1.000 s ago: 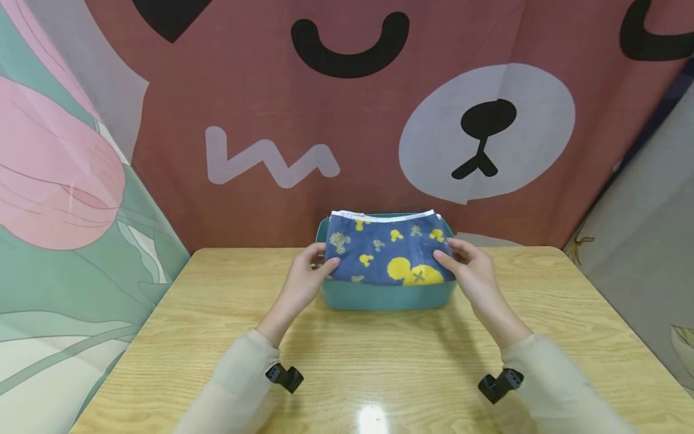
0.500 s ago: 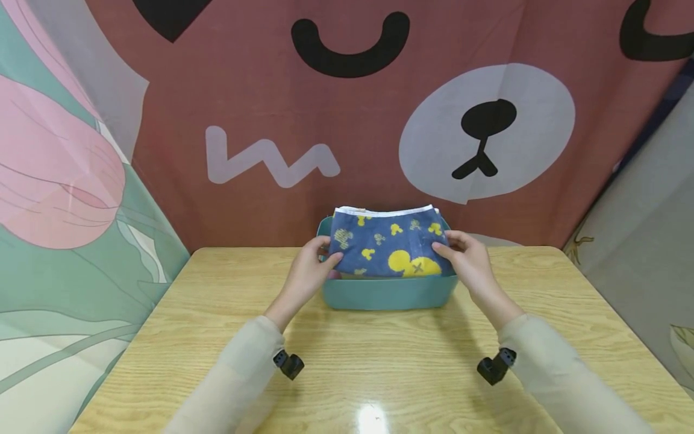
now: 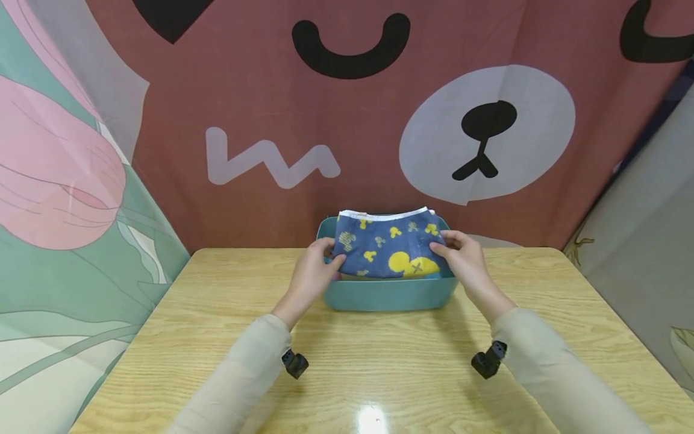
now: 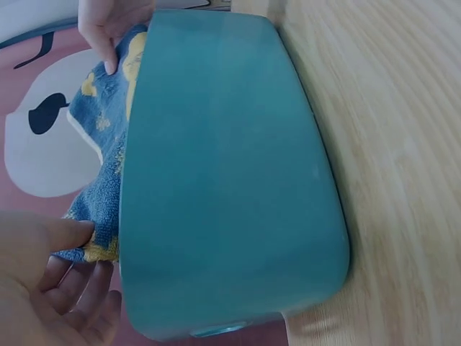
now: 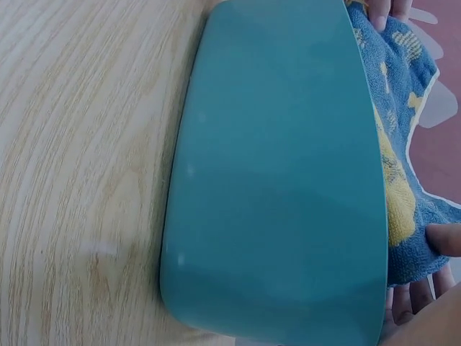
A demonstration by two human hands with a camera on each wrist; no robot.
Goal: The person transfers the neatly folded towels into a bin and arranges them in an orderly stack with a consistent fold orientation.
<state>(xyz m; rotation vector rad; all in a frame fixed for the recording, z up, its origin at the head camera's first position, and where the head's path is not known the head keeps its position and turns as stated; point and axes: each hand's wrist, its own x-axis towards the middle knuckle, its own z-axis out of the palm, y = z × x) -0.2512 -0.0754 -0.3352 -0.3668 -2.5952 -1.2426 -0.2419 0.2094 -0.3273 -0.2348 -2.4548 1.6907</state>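
Observation:
A blue towel [image 3: 379,247] with yellow mouse-head shapes and a white edge is held folded over the mouth of a teal bin [image 3: 389,296]. My left hand [image 3: 313,271] pinches its left end between thumb and fingers. At the right end, my right hand [image 3: 467,263] grips the cloth the same way. From the left wrist the towel [image 4: 101,191] shows behind the bin's rim, its lower edge hidden by the wall. The right wrist view shows the thumb pressed on the towel [image 5: 414,267]. Something pinkish inside the bin peeks out below the towel's left corner, too small to make out.
The bin stands near the back edge of a light wooden table [image 3: 379,361]. Behind the table hangs a reddish-brown cloth [image 3: 260,96] with a bear print, and a floral cloth [image 3: 59,199] hangs at the left.
The towel's lower edge has risen from in front of the bin's wall to just above its front rim. Both hands have come slightly closer together, still holding the towel's ends.

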